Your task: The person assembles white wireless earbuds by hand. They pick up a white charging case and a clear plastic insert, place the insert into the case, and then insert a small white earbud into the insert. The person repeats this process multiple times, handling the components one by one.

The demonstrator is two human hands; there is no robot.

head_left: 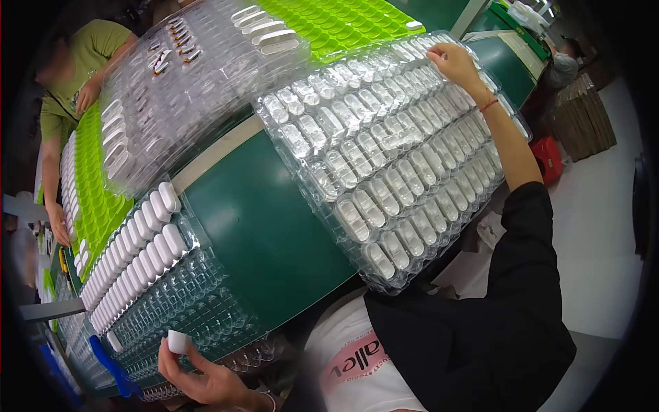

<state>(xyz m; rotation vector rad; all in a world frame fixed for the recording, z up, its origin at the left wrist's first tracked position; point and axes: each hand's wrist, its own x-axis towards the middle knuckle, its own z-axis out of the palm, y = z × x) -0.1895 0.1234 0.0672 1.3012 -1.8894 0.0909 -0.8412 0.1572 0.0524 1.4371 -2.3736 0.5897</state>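
Note:
My left hand [206, 380], low at the left, is closed on a small white plastic piece [179, 342], seen end-on between thumb and fingers. It is above the near edge of a clear blister tray [185, 302], whose far rows hold white oblong plastic cases [145, 264]. My right arm stretches out to the far right, where my right hand [454, 63] is closed over the far corner of a large clear tray. This tray holds rows of white oblong shells [384, 196] with open hollows facing up. Whatever the right fingertips grip is too small to make out.
Between the trays shows a green work surface [268, 226]. Stacked clear trays [199, 82] with small metallic parts and white shells stand beyond, near bright green trays [343, 24]. A co-worker [89, 62] works at the far left. A blue strap-like object [113, 367] lies nearby.

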